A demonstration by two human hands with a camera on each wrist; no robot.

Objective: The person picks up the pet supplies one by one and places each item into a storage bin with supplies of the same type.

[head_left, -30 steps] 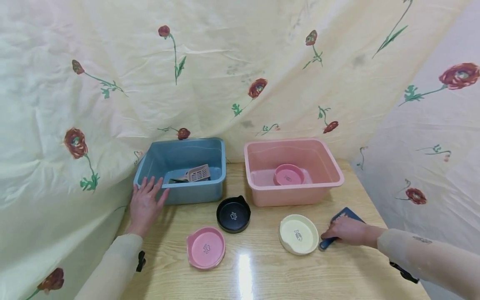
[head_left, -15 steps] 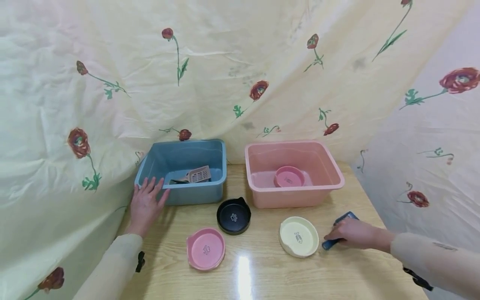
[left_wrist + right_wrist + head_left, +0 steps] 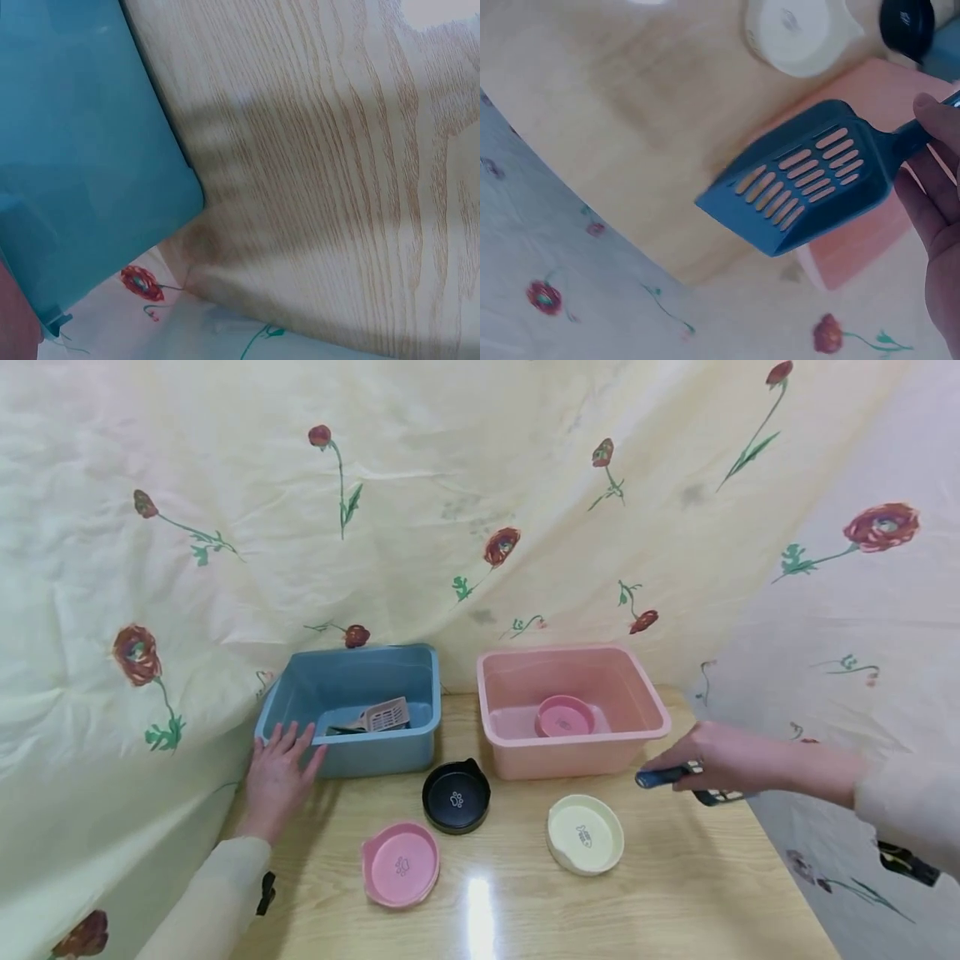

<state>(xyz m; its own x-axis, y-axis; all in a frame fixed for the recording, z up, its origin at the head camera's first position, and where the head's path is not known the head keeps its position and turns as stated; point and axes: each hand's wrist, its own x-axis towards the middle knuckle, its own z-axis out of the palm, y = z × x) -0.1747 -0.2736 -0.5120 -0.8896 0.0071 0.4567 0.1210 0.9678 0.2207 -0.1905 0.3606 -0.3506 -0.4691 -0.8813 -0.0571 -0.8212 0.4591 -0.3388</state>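
Observation:
My right hand grips a dark blue slotted litter scoop by its handle, raised over the table's right side near the pink basin. In the right wrist view the scoop's slots show plainly, with thumb and fingers round the handle. My left hand rests its straight fingers on the front left rim of the blue basin. Inside that basin lies a beige slotted scoop, with a darker piece partly hidden beneath it. A small pink bowl sits in the pink basin.
Between and in front of the basins stand a black bowl, a pink bowl and a cream bowl with a fish-bone print. Flowered cloth hangs behind and at both sides of the wooden table.
My right hand has lifted the blue scoop off the table and carried it up and away, toward the pink basin's right side. The left hand stays on the blue basin's rim.

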